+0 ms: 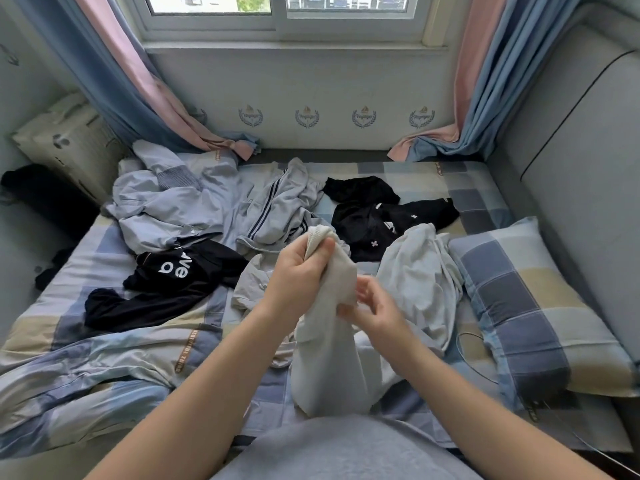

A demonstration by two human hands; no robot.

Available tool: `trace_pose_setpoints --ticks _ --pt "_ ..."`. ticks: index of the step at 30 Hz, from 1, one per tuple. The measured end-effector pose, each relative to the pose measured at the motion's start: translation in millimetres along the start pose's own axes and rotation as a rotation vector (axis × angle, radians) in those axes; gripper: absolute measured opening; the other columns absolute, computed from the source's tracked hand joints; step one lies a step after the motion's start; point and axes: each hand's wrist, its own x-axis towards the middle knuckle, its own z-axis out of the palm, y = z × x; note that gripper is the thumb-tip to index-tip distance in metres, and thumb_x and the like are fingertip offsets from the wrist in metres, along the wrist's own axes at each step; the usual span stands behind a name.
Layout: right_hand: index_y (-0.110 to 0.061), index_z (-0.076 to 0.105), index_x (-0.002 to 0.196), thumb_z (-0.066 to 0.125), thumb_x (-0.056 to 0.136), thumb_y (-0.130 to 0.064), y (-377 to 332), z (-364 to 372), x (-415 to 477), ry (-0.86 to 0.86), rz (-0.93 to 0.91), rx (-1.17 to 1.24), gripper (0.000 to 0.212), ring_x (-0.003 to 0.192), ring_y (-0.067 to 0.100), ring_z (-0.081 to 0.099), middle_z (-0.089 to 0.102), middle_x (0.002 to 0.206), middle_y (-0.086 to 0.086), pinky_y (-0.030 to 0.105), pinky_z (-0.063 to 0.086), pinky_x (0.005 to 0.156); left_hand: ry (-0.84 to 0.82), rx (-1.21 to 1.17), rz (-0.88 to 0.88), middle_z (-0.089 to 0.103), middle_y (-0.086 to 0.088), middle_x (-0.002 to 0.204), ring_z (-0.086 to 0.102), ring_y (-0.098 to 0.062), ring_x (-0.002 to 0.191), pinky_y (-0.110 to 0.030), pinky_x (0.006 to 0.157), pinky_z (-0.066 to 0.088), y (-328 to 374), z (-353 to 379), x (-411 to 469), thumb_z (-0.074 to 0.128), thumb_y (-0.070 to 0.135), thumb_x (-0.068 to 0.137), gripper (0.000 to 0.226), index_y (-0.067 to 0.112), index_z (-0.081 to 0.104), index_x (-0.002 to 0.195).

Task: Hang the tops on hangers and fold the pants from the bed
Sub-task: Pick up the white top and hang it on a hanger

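Left grip (299, 268) is raised over the middle of the bed (69, 344), fingers curled tight round the bunched top end of a cream garment (329, 362). Right grip (375, 306) sits just below and to the right, thumb and fingertips pinching the same garment at its side edge, other fingers loosely curled. The garment hangs down between both forearms, its lower end touching the bed near the person's body. Cannot tell if it is a top or pants.

Rest of the laundry lies loose on the checked sheet:
- black top with white letters (173, 271), left of the hands, flat, sleeve trailing toward the left edge
- pale blue shirt (162, 206), crumpled, behind the black top and overlapping it
- grey garment with dark stripes (277, 206), centre back, just behind the left grip
- black garment with small white crosses (381, 220), back right
- white garment (419, 271), heaped just right of the right grip, touching the pillow (526, 306)

The pillow lies along the right side against a padded grey headboard (571, 168). Blue and pink curtains (145, 81) hang either side of the window (280, 19), hems resting on the far end of the bed. A cardboard box (65, 140) stands off the bed at far left.
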Motion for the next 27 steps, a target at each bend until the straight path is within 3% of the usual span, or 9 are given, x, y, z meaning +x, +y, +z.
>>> trace_pose_setpoints --ticks 3,6,9,12,13,17,20,23,27 --pt "-0.015 0.066 0.110 0.074 0.082 -0.030 23 7 8 -0.029 0.036 -0.078 0.033 0.101 0.024 0.067 0.071 0.108 0.016 0.056 0.051 0.093 0.005 -0.093 -0.029 0.058 -0.016 0.090 0.055 -0.027 0.086 -0.043 0.081 0.046 14 1 -2 0.055 0.019 0.103 0.032 -0.012 0.058 0.111" --pt "-0.029 0.071 0.101 0.073 0.075 -0.039 35 3 22 -0.066 0.086 -0.229 0.028 0.096 0.019 0.069 0.075 0.100 0.003 0.046 0.054 0.088 0.001 -0.120 -0.033 0.061 -0.015 0.086 0.060 -0.026 0.081 -0.043 0.080 0.049 23 -2 -1 0.056 0.023 0.102 0.029 -0.005 0.061 0.108" --pt "-0.038 0.069 0.088 0.074 0.070 -0.038 48 -14 34 -0.095 0.154 -0.452 0.019 0.092 0.023 0.070 0.074 0.088 -0.006 0.040 0.056 0.082 -0.022 -0.142 -0.019 0.067 -0.007 0.077 0.066 -0.018 0.070 -0.032 0.066 0.055 28 -13 3 0.057 0.024 0.102 0.019 0.008 0.067 0.097" --pt "-0.046 0.065 0.076 0.077 0.078 -0.029 60 -39 38 -0.168 0.186 -0.657 0.021 0.072 0.001 0.062 0.067 0.072 -0.021 0.020 0.049 0.068 0.005 -0.112 -0.009 0.067 -0.004 0.076 0.065 -0.015 0.069 -0.028 0.061 0.055 33 -28 7 0.060 0.028 0.100 0.020 0.020 0.072 0.087" --pt "-0.045 0.065 0.076 0.076 0.079 -0.030 63 -47 38 -0.191 0.195 -0.721 0.019 0.071 -0.003 0.061 0.066 0.073 -0.021 0.018 0.048 0.065 0.017 -0.100 -0.004 0.066 -0.003 0.076 0.064 -0.014 0.069 -0.028 0.061 0.055 34 -33 9 0.061 0.029 0.100 0.020 0.021 0.073 0.085" --pt "-0.024 0.065 0.078 0.073 0.085 -0.029 70 -69 40 -0.141 0.224 -0.883 0.012 0.086 0.020 0.065 0.071 0.087 0.000 0.034 0.051 0.076 0.055 -0.022 0.006 0.064 -0.004 0.081 0.061 -0.017 0.074 -0.032 0.066 0.053 33 -52 19 0.063 0.033 0.098 0.019 0.022 0.073 0.086" --pt "-0.018 0.061 0.066 0.071 0.090 -0.029 58 -77 45 0.029 0.174 -0.813 0.029 0.068 0.017 0.056 0.065 0.069 -0.003 0.033 0.042 0.062 0.086 0.148 -0.034 0.069 -0.001 0.086 0.064 -0.016 0.082 -0.031 0.073 0.052 22 -61 29 0.066 0.029 0.097 0.014 0.017 0.072 0.094" --pt "-0.024 0.049 0.049 0.071 0.089 -0.018 34 -75 49 0.097 0.109 -0.653 0.046 0.049 0.005 0.034 0.039 0.046 -0.015 0.025 0.027 0.048 0.031 0.325 -0.152 0.074 0.005 0.097 0.070 -0.013 0.092 -0.025 0.075 0.054 6 -63 33 0.074 0.033 0.090 0.018 0.022 0.069 0.103" --pt "-0.023 0.046 0.050 0.063 0.086 -0.005 -6 -63 52 0.159 0.059 -0.500 0.044 0.042 0.003 0.031 0.035 0.043 -0.017 0.018 0.028 0.039 -0.038 0.473 -0.150 0.052 0.010 0.136 0.055 -0.013 0.121 -0.034 0.101 0.049 -14 -48 25 0.081 0.035 0.082 0.071 0.024 0.047 0.144"
